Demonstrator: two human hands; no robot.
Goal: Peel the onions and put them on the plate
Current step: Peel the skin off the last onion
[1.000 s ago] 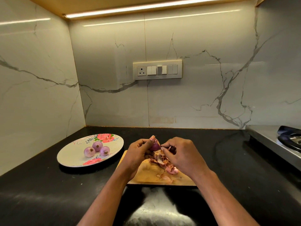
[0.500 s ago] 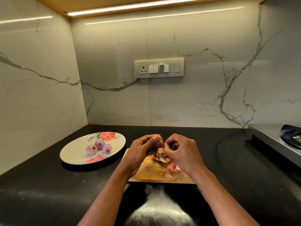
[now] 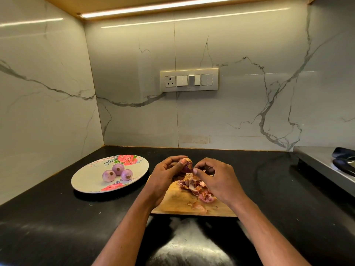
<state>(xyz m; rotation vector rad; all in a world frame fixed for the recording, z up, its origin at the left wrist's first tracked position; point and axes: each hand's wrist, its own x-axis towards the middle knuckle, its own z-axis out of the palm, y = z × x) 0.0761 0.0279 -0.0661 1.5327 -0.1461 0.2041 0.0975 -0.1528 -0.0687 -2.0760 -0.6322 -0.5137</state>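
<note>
Onion (image 3: 186,166), half-skinned: gripped in curled left hand (image 3: 166,176) above cutting board (image 3: 180,203) so peelings (image 3: 194,186) drop there, right hand (image 3: 215,178) fingers (image 3: 195,171) pinching skin; three peeled onions (image 3: 117,172) kept apart on plate (image 3: 87,182), black worktop (image 3: 57,217).

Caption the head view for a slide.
Both hands peel an onion over the cutting board; three sit on the plate.

Three peeled onions (image 3: 117,172) on floral plate (image 3: 86,181).
</note>
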